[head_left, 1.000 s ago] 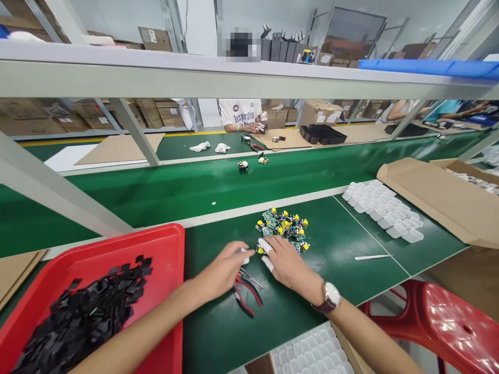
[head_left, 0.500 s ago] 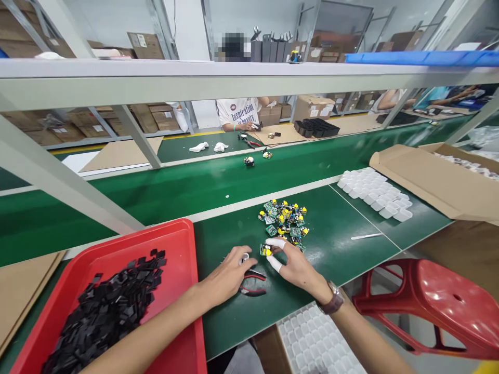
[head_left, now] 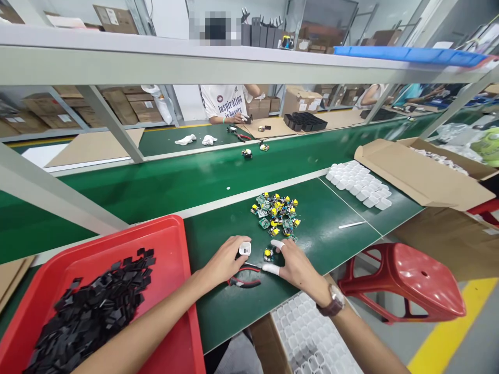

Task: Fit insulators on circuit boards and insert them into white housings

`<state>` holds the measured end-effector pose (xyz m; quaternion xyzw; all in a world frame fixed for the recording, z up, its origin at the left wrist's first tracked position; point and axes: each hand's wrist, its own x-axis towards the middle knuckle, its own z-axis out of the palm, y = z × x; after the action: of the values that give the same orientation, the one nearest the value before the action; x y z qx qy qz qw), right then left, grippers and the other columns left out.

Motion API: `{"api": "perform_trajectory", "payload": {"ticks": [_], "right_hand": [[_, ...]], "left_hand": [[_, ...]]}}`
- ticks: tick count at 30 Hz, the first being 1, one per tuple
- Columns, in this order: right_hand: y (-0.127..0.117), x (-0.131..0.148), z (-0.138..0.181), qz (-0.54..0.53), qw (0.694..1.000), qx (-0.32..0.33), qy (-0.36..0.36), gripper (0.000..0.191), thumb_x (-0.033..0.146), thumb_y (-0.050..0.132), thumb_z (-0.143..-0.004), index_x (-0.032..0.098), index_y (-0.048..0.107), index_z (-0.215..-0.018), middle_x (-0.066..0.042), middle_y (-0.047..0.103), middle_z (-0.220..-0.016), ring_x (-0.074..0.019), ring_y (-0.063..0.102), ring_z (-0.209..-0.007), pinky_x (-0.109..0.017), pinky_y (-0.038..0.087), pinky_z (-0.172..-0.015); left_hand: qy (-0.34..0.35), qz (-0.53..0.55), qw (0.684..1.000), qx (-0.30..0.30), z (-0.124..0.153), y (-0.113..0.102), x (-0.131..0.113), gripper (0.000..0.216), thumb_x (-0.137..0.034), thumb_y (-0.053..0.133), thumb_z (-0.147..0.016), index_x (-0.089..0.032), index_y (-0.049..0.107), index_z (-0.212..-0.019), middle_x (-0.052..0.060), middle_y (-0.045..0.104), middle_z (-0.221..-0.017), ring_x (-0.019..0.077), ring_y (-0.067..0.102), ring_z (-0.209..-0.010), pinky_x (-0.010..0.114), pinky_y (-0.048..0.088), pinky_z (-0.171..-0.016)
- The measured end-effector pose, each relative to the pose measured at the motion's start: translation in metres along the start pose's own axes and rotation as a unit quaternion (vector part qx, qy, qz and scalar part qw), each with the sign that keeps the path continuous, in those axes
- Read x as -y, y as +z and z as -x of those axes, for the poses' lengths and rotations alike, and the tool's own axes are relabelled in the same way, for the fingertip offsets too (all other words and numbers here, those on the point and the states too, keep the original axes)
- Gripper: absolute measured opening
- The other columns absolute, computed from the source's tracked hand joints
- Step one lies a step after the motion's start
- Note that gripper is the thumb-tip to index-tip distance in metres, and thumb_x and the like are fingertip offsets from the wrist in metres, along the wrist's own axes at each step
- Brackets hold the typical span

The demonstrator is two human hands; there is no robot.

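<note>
My left hand (head_left: 224, 262) pinches a small white plastic housing (head_left: 245, 249) just above the green worktable (head_left: 331, 234). My right hand (head_left: 290, 265), with white finger cots and a wristwatch, holds a small circuit board with a yellow part (head_left: 267, 255) next to the housing. Red-handled cutters (head_left: 244, 276) lie on the table under and between the hands. A pile of green circuit boards with yellow parts (head_left: 275, 213) sits just beyond my right hand.
A red tray (head_left: 171, 244) of black square pieces is at my left. White moulded trays (head_left: 358, 184) and an open cardboard box (head_left: 421, 174) are at right, a red stool (head_left: 405, 280) below. Another tray (head_left: 307, 337) is at the table's near edge. A person works across the conveyor (head_left: 175, 182).
My right hand drew a board back from the pile toward me. My left hand lifted the white housing into view beside it. The camera shifted right.
</note>
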<state>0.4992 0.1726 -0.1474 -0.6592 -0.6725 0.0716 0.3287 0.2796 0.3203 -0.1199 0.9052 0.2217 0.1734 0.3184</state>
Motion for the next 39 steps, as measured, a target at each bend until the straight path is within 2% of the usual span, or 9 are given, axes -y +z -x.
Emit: {"api": "perform_trajectory", "payload": {"ticks": [2,4,7,12,16,19,26,29,39], "right_hand": [[-0.011,-0.003,-0.003,-0.005,0.999,0.047,-0.026,0.049,0.020,0.061,-0.098,0.018,0.051,-0.146,-0.017,0.063,-0.133,-0.0320,0.060,-0.120,-0.055,0.054,-0.103],[-0.020,-0.007,-0.008,-0.016,0.991,0.112,-0.069,0.062,0.003,0.049,-0.094,0.022,0.044,-0.154,-0.013,0.051,-0.154,-0.0296,0.047,-0.140,-0.055,0.046,-0.115],[-0.021,-0.014,-0.011,-0.031,0.982,0.156,-0.099,0.066,-0.002,0.046,-0.091,0.025,0.050,-0.151,-0.009,0.056,-0.152,-0.0281,0.044,-0.144,-0.055,0.046,-0.116],[-0.010,-0.013,0.002,-0.107,0.991,0.048,-0.059,0.033,0.019,0.062,-0.098,0.021,0.065,-0.131,-0.014,0.072,-0.130,-0.0276,0.067,-0.122,-0.050,0.057,-0.105],[-0.011,0.012,0.010,-0.201,0.977,-0.068,0.012,0.028,0.022,0.072,-0.093,0.023,0.067,-0.121,-0.008,0.077,-0.112,-0.0215,0.077,-0.095,-0.037,0.065,-0.088],[-0.016,0.038,0.007,-0.206,0.973,-0.104,-0.011,0.035,0.015,0.071,-0.091,0.023,0.064,-0.125,-0.008,0.074,-0.111,-0.0209,0.074,-0.095,-0.035,0.063,-0.086],[-0.021,0.060,0.000,-0.126,0.979,-0.104,-0.119,0.060,0.003,0.061,-0.092,0.018,0.048,-0.148,-0.014,0.066,-0.111,-0.0252,0.065,-0.099,-0.042,0.060,-0.083],[-0.020,0.062,0.001,-0.106,0.980,-0.111,-0.124,0.058,0.002,0.062,-0.091,0.017,0.048,-0.145,-0.015,0.067,-0.113,-0.0261,0.066,-0.101,-0.043,0.060,-0.086],[-0.039,0.075,-0.003,-0.035,0.986,-0.084,-0.137,0.046,0.004,0.063,-0.094,0.014,0.051,-0.137,-0.016,0.069,-0.106,-0.0274,0.068,-0.095,-0.043,0.063,-0.078]], "left_hand": [[-0.003,0.007,1.000,0.002,-0.002,0.001,0.003,0.052,-0.012,0.070,-0.084,-0.024,0.057,-0.133,0.008,0.068,-0.127,0.0280,0.064,-0.121,0.047,0.052,-0.107],[-0.004,0.014,1.000,0.001,-0.004,0.002,0.003,0.048,-0.012,0.070,-0.084,-0.023,0.060,-0.130,0.009,0.068,-0.125,0.0282,0.065,-0.119,0.047,0.052,-0.106],[0.000,0.027,1.000,-0.001,-0.005,0.000,-0.002,0.036,-0.009,0.063,-0.089,-0.023,0.063,-0.122,0.007,0.068,-0.120,0.0242,0.068,-0.112,0.041,0.054,-0.101],[-0.012,0.045,0.998,-0.032,0.006,-0.006,-0.014,0.040,-0.011,0.063,-0.093,-0.025,0.058,-0.129,0.006,0.066,-0.125,0.0207,0.066,-0.113,0.035,0.053,-0.101],[-0.028,0.053,0.997,-0.057,0.016,-0.006,-0.024,0.035,-0.016,0.065,-0.096,-0.027,0.056,-0.128,0.003,0.067,-0.121,0.0190,0.067,-0.110,0.034,0.054,-0.099],[-0.001,0.068,0.996,-0.066,0.019,-0.005,-0.032,0.031,-0.018,0.065,-0.098,-0.028,0.056,-0.126,0.003,0.066,-0.122,0.0180,0.065,-0.114,0.033,0.053,-0.100],[0.093,0.074,0.988,-0.100,0.021,-0.006,-0.044,0.036,-0.009,0.063,-0.098,-0.023,0.056,-0.131,0.009,0.067,-0.121,0.0217,0.061,-0.119,0.039,0.053,-0.101],[0.110,0.064,0.986,-0.108,0.022,-0.005,-0.044,0.041,-0.005,0.063,-0.096,-0.021,0.056,-0.134,0.010,0.067,-0.121,0.0231,0.060,-0.120,0.041,0.053,-0.102],[0.136,0.048,0.983,-0.116,0.023,-0.008,-0.050,0.041,-0.003,0.062,-0.096,-0.018,0.056,-0.133,0.011,0.068,-0.120,0.0236,0.060,-0.118,0.042,0.055,-0.100]]}}
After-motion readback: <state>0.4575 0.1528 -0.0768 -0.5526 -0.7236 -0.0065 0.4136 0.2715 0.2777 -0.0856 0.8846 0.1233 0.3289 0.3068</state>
